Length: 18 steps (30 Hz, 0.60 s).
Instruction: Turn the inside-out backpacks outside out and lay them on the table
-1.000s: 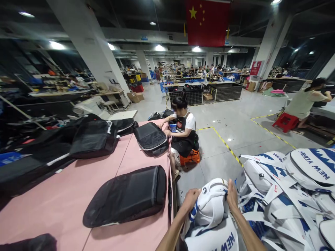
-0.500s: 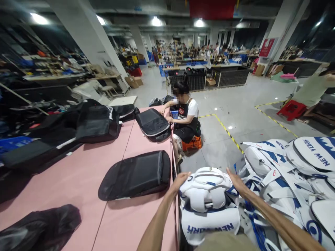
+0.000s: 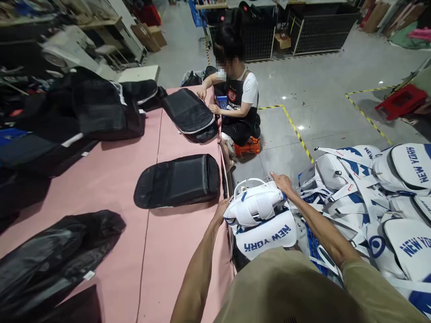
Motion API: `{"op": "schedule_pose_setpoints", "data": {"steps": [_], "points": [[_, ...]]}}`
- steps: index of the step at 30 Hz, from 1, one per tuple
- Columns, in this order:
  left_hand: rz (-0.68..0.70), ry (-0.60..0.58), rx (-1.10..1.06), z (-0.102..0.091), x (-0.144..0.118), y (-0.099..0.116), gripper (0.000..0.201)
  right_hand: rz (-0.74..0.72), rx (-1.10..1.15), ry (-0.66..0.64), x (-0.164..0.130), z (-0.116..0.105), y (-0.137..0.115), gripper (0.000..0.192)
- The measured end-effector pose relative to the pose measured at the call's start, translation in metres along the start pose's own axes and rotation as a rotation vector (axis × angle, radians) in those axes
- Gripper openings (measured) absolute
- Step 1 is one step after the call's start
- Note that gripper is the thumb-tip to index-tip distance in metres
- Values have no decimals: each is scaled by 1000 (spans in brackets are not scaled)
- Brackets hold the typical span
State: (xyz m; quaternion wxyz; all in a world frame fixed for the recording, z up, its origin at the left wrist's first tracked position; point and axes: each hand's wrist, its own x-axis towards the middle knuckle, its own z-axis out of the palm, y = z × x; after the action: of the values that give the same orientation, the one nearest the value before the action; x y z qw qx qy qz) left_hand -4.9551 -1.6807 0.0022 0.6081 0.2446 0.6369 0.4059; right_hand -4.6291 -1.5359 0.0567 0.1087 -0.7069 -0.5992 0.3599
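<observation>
- We see a white padded sports bag with blue trim and blue "NEW YORK" lettering at the right edge of the pink table, just in front of us.
- Its narrow top end faces up toward us, with a thin white carry handle arching over it and a broad white strap wrapped across the padded top.
- A white flap panel carrying the lettering hangs on the near side, the words reading upside down from our view.
- The bag sits tilted, leaning slightly toward the table edge.
- It is held between our left hand at its left end and our right hand at its far right corner.
</observation>
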Motion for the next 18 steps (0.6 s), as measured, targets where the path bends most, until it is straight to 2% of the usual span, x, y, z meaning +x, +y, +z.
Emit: {"op": "schedule_pose_setpoints", "data": {"steps": [4, 7, 9, 11, 13, 15, 18], "points": [[18, 17, -10, 5, -33, -19, 54, -22, 62, 125, -38, -27, 27, 64], [56, 28, -19, 20, -66, -46, 54, -73, 157, 241, -89, -36, 72, 62], [75, 32, -25, 36, -87, -66, 54, -67, 148, 310, -129, -29, 110, 68], [76, 36, -29, 55, -105, -86, 54, 81, 154, 392, -166, -15, 146, 81], [62, 35, -34, 73, -119, -103, 54, 308, 297, 406, -190, 1, 171, 86], [37, 23, -39, 87, -128, -114, 55, 457, 437, 366, -200, 13, 182, 89], [3, -7, -52, 94, -132, -119, 61, 477, 497, 336, -193, 24, 180, 91]]}}
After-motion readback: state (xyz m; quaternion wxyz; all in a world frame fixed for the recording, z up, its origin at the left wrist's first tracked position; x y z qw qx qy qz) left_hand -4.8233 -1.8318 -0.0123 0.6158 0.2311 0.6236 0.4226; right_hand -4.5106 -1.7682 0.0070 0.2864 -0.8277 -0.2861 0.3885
